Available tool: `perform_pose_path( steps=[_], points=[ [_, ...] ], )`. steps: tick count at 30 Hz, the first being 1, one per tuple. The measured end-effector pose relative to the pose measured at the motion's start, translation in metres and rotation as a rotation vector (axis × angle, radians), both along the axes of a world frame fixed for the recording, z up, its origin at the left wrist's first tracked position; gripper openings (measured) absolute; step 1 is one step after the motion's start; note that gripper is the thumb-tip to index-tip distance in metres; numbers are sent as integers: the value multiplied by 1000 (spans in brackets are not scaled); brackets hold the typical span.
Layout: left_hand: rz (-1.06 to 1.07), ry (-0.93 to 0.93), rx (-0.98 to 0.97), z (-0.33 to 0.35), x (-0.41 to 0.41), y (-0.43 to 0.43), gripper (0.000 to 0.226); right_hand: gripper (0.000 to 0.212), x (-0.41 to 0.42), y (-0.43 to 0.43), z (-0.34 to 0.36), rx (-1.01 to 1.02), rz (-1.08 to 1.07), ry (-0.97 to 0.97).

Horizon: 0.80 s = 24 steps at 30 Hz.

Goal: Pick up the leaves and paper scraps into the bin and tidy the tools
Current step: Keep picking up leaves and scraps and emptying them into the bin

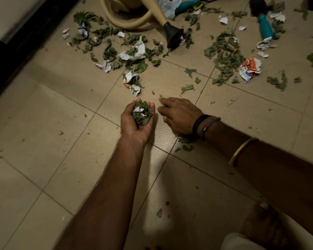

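My left hand (132,121) is palm up over the tiled floor, fingers curled round a clump of green leaves and paper scraps (142,112). My right hand (179,114) lies palm down just to its right, fingers spread low over the floor, with a few leaves (185,141) under the wrist. Many more leaves (226,56) and crumpled paper scraps (132,82) are scattered across the tiles further away. A teal-handled trowel (262,20) lies at the far right, and another teal-handled tool (186,5) lies at the top. No bin is in view.
A beige watering can (145,17) with a black spout head (173,35) lies on its side at the top centre. A dark door frame (22,44) runs along the left. My bare foot (264,224) is at the bottom right. Small leaf crumbs dot the near tiles.
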<state>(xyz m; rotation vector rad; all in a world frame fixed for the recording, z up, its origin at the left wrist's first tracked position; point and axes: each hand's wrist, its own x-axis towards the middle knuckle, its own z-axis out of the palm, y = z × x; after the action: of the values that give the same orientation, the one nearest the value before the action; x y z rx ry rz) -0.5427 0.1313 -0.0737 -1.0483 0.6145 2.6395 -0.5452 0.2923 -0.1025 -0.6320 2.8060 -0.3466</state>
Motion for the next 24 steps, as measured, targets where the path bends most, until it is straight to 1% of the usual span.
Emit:
perform_pose_path(
  steps=[2,5,6,8,10,11,12,14,15,16,17,19,22,24],
  points=[
    [-6,6,-5,0,-1,-1,14,47,12,4,-4,30,27,23],
    [-21,9,-11,0,-1,-1,13,46,37,20,-7,17,65,26],
    [-26,7,-10,0,0,1,13,45,44,27,-7,-2,77,-3],
    [-30,-1,-3,2,1,5,13,48,53,41,1,-99,30,-99],
    [-40,-3,10,3,2,9,14,63,55,54,8,-169,-70,-133],
    [-47,-1,13,4,2,11,14,74,56,58,12,-149,-103,-147],
    [-55,-1,12,4,2,13,14,87,57,60,15,-87,-110,-173],
    [-75,-5,3,4,2,16,14,110,61,57,17,117,-63,-202],
    [-82,-7,3,4,3,18,14,116,65,51,18,197,-35,-190],
    [-86,-8,5,4,3,19,14,117,68,46,17,241,-18,-168],
    [-88,-7,9,4,4,20,15,113,70,41,17,260,-12,-143],
    [-93,-4,14,4,5,22,16,97,74,35,16,253,-28,-110],
    [-94,-9,22,3,5,22,17,57,78,33,15,203,-29,-41],
    [-89,-17,25,3,5,23,16,36,82,35,12,148,-16,5]
  ],
)
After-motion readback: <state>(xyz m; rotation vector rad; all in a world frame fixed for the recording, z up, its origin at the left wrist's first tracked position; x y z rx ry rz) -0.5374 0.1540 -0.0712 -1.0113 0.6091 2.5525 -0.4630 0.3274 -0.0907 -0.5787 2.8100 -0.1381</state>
